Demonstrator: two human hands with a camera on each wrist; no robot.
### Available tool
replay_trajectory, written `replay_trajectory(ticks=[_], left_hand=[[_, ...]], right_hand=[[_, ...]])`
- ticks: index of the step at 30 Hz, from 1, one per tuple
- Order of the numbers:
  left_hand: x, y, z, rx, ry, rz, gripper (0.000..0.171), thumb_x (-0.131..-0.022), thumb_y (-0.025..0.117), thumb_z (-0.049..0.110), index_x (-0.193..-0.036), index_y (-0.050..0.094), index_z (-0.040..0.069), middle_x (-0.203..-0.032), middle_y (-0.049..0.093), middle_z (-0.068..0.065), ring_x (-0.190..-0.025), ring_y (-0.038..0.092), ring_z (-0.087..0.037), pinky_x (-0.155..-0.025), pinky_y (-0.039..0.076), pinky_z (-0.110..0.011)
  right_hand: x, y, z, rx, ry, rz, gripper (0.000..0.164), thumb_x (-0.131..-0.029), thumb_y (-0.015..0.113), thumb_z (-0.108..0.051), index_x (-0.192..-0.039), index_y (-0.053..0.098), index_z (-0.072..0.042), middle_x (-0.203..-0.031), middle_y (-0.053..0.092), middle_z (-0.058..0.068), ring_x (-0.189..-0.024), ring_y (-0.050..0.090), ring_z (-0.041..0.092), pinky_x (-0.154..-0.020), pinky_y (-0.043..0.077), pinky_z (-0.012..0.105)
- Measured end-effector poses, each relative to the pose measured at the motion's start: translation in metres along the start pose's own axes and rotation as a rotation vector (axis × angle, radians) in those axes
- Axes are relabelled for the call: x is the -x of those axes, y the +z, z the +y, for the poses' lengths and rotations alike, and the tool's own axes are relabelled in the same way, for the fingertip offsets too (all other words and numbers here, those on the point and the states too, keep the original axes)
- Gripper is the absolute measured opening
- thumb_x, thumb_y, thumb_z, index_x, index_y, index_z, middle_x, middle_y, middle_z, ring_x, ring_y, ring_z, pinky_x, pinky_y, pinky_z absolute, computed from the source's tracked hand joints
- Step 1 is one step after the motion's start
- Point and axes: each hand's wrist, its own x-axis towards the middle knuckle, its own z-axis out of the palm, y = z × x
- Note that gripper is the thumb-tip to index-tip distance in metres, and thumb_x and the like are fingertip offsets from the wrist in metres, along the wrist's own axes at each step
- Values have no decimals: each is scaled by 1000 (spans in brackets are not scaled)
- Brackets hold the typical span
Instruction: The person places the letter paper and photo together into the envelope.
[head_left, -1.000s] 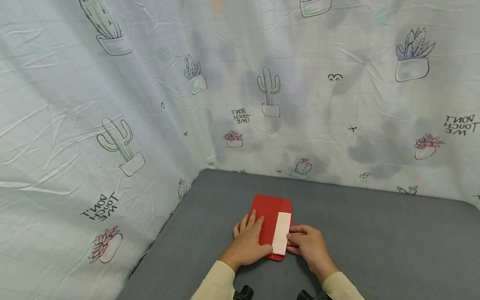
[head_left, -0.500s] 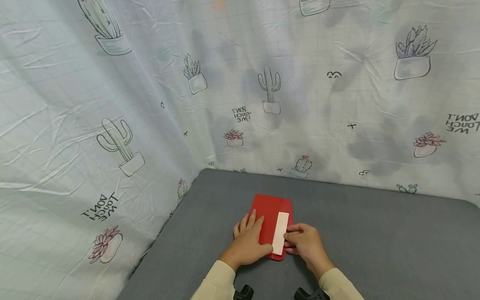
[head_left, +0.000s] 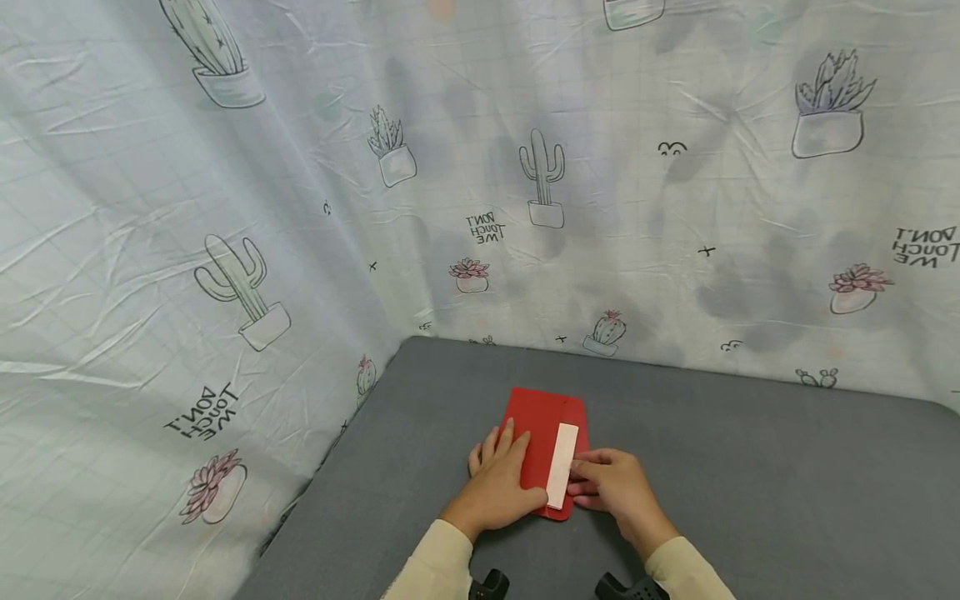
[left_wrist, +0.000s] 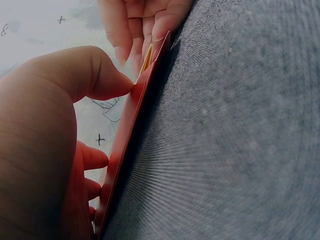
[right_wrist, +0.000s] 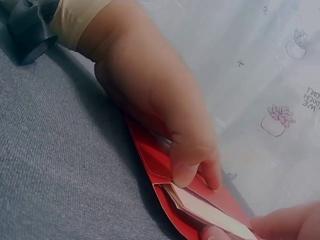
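A red envelope (head_left: 534,425) lies on the grey table with its flap side to the right. A pale folded paper (head_left: 562,467) sits partly inside, a narrow strip of it showing along the opening. My left hand (head_left: 495,490) rests spread on the envelope's left part, its thumb at the near end of the opening. My right hand (head_left: 611,485) is at the paper's right edge, over the flap, pinching it between thumb and fingers. In the right wrist view, the layered ends of the paper (right_wrist: 210,210) poke from the envelope's mouth between both hands.
The grey cloth-covered table (head_left: 720,467) runs out to the right. A white curtain (head_left: 637,208) printed with cacti hangs behind and along the left side. Each wrist wears a black device (head_left: 489,585).
My right hand has shifted slightly left, and the paper has slid further into the envelope, so a narrower strip shows. My left hand has stayed in place on the envelope.
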Motion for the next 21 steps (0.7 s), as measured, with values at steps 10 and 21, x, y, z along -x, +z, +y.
replay_trajectory(ticks=[10, 21], left_hand=[[-3, 2, -4, -16, 8, 18, 96, -79, 65, 37, -168, 42, 7, -178, 19, -17, -162, 12, -42, -121, 7, -70], [-5, 1, -5, -11, 15, 26, 94, -82, 65, 39, -168, 43, 8, -178, 19, -17, -162, 12, -42, -121, 7, -71]], right_hand=[[-1, 2, -1, -19, -9, -24, 29, -102, 68, -7, -123, 70, 13, -90, 77, 18, -75, 76, 27, -66, 64, 38], [-3, 10, -1, -46, -26, -82, 36, -103, 63, -6, -131, 66, 15, -95, 77, 18, -76, 77, 27, -69, 64, 38]])
